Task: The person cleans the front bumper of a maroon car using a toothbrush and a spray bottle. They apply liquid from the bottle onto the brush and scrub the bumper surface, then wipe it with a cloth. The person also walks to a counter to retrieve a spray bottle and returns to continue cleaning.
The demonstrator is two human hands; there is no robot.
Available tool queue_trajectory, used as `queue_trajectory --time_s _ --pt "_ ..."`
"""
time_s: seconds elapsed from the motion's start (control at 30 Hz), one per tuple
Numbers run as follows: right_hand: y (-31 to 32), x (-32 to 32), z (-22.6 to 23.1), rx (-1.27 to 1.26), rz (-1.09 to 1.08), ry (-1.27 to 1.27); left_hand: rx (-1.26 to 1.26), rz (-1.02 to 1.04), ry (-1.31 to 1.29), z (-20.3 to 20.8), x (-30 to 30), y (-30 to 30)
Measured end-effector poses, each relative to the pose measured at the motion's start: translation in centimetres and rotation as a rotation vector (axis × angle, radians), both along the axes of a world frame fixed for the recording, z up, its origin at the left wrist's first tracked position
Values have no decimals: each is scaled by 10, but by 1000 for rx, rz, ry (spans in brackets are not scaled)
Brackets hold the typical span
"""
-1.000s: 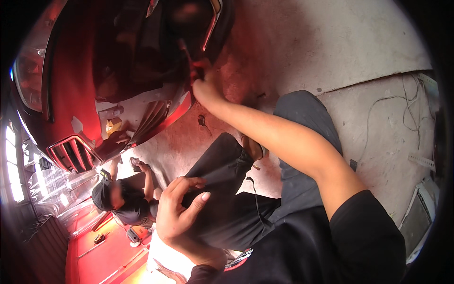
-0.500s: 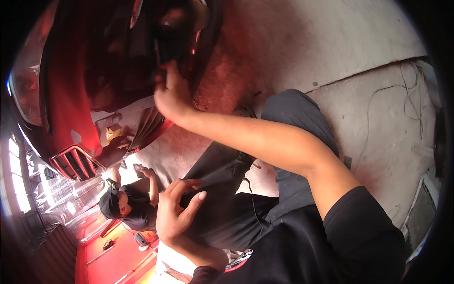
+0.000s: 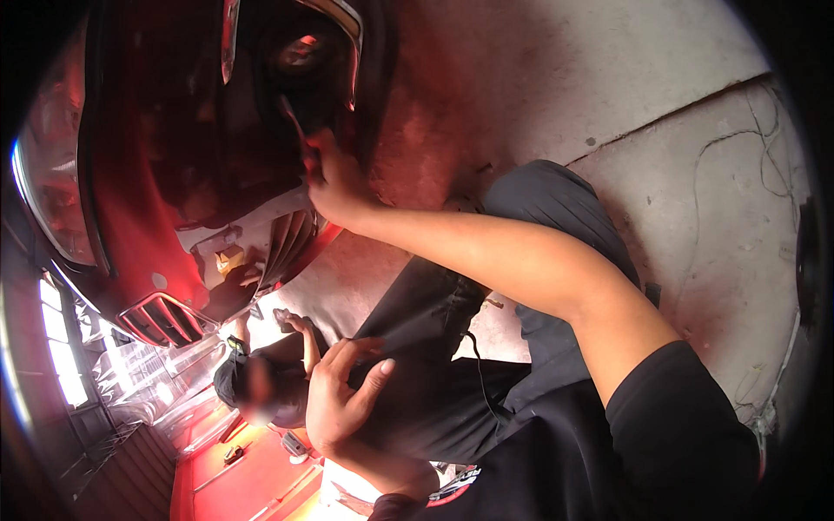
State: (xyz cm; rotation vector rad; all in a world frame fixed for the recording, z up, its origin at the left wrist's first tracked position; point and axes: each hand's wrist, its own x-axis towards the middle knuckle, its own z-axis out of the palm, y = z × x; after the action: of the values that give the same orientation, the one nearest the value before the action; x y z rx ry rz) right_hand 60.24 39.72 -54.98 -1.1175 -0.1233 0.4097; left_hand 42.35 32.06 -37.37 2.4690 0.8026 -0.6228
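Observation:
My right hand [image 3: 346, 187] reaches out to the front bumper [image 3: 148, 165] of a dark red car. Its fingers are closed on a slim tool [image 3: 296, 122] with a thin shaft and what looks like a reddish handle. The shaft points up toward a dark recess that holds a round fog lamp [image 3: 302, 52], edged by a curved chrome strip [image 3: 358, 52]. Whether the tip touches the bumper, I cannot tell. My left hand [image 3: 337, 404] hovers over my dark trousers, fingers and thumb apart, with nothing in it.
At lower left another person in a black cap [image 3: 228, 382] crouches below the bumper's corner vent [image 3: 165, 319]. Beside that person lies a red panel [image 3: 208, 473] with small tools on it. A thin cable [image 3: 698, 187] runs over the concrete floor [image 3: 678, 52] at right.
The whole view has shifted, so the car shows a little lower. My right hand has drawn slightly back from the lamp recess, baring the tool's shaft. My left hand keeps its spread pose.

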Motion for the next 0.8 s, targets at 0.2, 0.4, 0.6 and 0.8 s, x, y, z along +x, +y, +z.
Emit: queue_trajectory --time_s 0.2,0.4,0.6,0.8 --pt "-3 15 41 121 -10 120 -3 3 7 1 -1 -2" --pt "-1 -7 18 123 -143 53 -3 0 -11 -1 -1 4" --pt "5 3 27 70 -216 -39 -14 -44 -13 -1 -4 7" --pt "-4 6 38 58 -55 92 -14 14 -24 -1 -4 7"
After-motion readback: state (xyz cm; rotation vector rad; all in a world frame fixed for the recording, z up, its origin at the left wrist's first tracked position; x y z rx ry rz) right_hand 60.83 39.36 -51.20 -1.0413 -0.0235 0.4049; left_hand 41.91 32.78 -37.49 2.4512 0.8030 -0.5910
